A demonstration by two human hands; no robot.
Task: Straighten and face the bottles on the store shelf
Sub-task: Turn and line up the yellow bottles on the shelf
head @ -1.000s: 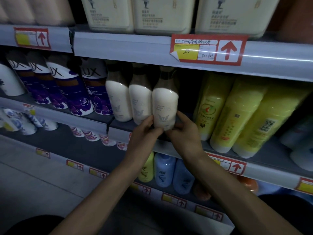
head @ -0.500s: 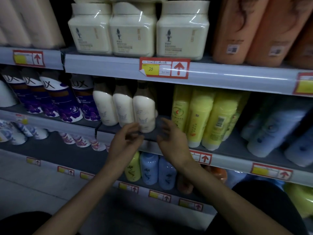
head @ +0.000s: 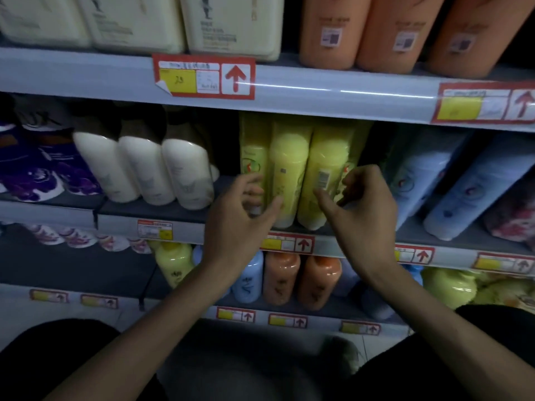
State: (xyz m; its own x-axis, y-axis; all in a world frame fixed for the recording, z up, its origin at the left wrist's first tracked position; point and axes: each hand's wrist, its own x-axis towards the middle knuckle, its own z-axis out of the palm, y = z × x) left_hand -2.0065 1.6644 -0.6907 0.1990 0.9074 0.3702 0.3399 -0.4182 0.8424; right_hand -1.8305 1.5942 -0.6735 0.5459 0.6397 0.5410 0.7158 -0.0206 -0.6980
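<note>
Three yellow bottles stand together on the middle shelf (head: 179, 213). The left yellow bottle (head: 252, 151) shows its red and green logo. The middle yellow bottle (head: 289, 157) and the right yellow bottle (head: 328, 157) show their backs, the right one with a barcode. My left hand (head: 240, 218) hovers with loosely spread fingers in front of the left and middle ones, its thumb by the middle bottle's lower front. My right hand (head: 360, 204) is loosely curled in front of the right bottle, thumb near the barcode, and holds nothing. Three white bottles (head: 185, 175) with brown caps stand in a row to the left.
Purple bottles (head: 34, 169) fill the far left, light blue bottles (head: 474, 186) lean at the right. The top shelf holds cream tubs (head: 231, 21) and orange bottles (head: 333, 27). Below are orange bottles (head: 282, 279), blue and yellow ones. Red price tags (head: 204, 76) line the shelf rails.
Both hands let go of the rightmost white bottle and moved right to the yellow bottles. The view shifted right and closer to the shelf.
</note>
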